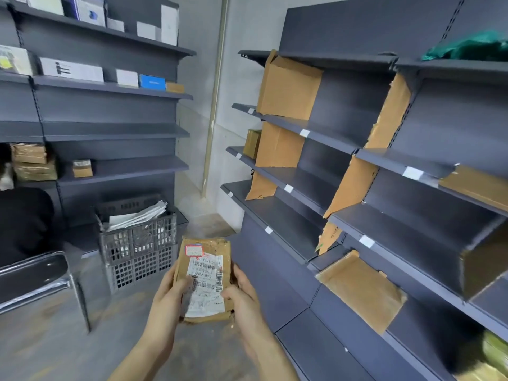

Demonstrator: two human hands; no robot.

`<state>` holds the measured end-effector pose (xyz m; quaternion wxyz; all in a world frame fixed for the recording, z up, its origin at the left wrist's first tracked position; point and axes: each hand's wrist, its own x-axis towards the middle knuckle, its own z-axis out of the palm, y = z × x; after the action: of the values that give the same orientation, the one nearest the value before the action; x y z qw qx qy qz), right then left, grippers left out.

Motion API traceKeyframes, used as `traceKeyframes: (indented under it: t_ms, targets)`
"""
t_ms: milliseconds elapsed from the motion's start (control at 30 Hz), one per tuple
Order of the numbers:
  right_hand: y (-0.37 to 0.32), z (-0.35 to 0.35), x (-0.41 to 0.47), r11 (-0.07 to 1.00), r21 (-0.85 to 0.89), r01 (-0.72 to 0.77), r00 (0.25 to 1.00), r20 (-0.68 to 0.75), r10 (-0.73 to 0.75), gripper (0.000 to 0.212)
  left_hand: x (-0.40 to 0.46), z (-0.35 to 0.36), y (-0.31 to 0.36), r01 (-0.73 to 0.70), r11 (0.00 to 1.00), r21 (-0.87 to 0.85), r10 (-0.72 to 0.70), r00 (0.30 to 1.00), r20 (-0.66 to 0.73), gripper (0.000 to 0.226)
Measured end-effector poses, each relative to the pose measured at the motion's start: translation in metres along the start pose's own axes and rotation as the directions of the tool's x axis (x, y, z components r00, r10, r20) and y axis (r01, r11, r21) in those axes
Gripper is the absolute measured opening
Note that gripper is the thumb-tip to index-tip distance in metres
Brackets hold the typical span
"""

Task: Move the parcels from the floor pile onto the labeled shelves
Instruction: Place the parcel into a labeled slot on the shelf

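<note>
**Parcel Held at Chest Level Before the Shelving**

Both forearms reach in from the bottom edge, and we hold one parcel [204,279] between our two hands, above the concrete floor [55,347]. Our left hand [171,291] grips the parcel's left edge, with the thumb curled over onto the white shipping label [204,287]. Our right hand [242,294] grips the right edge, thumb resting on the label's lower right part. The parcel is a brown, tape-wrapped packet, held lengthwise with its labelled face toward us. A small red-bordered sticker [194,250] sits near its far end.

To our right stands the dark shelf unit [412,229], with white tags [366,241] fixed along the front edges of its shelves. Cardboard dividers [288,86] stand upright between the bays. A flat brown parcel on the lower shelf [362,290] lies tilted against the back panel. A green bag [472,46] rests on the top shelf at far right.

Ahead and to the left, a grey slotted crate [137,243] on the floor holds white envelopes [140,215]. Behind it, a second shelf unit [110,127] carries white boxes, one blue box [151,82] and several brown parcels. A dark chair seat [33,273] shows at the left edge.
</note>
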<state>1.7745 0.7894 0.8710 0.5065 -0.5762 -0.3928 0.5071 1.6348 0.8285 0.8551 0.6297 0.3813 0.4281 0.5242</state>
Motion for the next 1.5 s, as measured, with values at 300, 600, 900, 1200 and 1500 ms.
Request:
traceKeyframes:
  t_ms: [300, 600, 900, 1200, 1500]
  targets:
    - [-0.025, -0.020, 0.140, 0.997, 0.081, -0.010, 1.000, 0.006, 0.009, 0.053, 0.138, 0.038, 0.010, 0.002, 1.000, 0.024, -0.001, 1.000, -0.008, 0.038]
    - [-0.033, -0.059, 0.219, 0.993, 0.117, -0.002, 0.993, -0.116, 0.016, 0.049, 0.228, 0.094, 0.000, 0.028, 0.995, 0.099, -0.033, 0.998, 0.050, 0.031]
    - [-0.044, -0.151, 0.221, 0.977, 0.199, 0.078, 0.888, -0.459, 0.023, 0.058, 0.266, 0.206, -0.030, 0.107, 0.974, 0.201, -0.175, 0.918, 0.357, 0.028]
    - [-0.044, -0.172, 0.191, 0.955, 0.223, 0.195, 0.757, -0.654, -0.002, 0.049, 0.261, 0.252, -0.038, 0.100, 0.960, 0.261, -0.235, 0.795, 0.560, 0.039]
    - [-0.044, -0.152, 0.182, 0.967, 0.195, 0.167, 0.689, -0.724, 0.027, 0.061, 0.267, 0.247, -0.042, 0.088, 0.959, 0.269, -0.250, 0.711, 0.658, 0.033]
